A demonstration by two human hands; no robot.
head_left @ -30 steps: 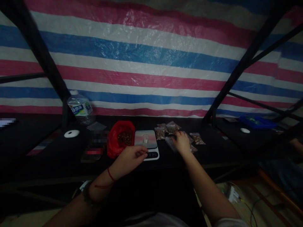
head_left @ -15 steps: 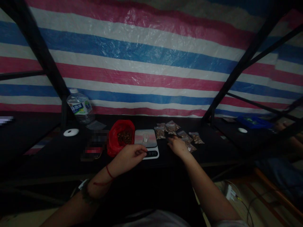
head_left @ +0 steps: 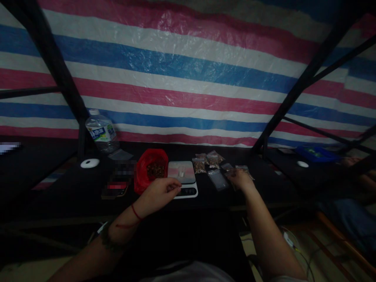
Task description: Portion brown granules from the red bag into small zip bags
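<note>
My left hand [head_left: 161,191] hovers at the front edge of a small digital scale [head_left: 188,177], fingers curled into a pinch; what it holds, if anything, is hidden. A tiny clear cup [head_left: 181,171] stands on the scale. Just left of it, a red plastic bag [head_left: 143,176] lies open with brown bits inside. My right hand [head_left: 241,179] rests to the right of the scale, fingers bent down on a small filled packet [head_left: 245,169]. An empty clear bag [head_left: 217,179] lies between that hand and the scale. More filled packets [head_left: 212,159] sit behind.
A water bottle [head_left: 101,133] and a white round disc [head_left: 89,163] stand at back left on the black table [head_left: 73,188]. At far right a blue tray [head_left: 315,153], another white disc [head_left: 302,164] and another person's hand [head_left: 349,160] show. Black frame poles rise on both sides.
My right hand has moved right, away from the packets next to the scale, uncovering the empty clear bag. My left hand has stayed at the scale's front.
</note>
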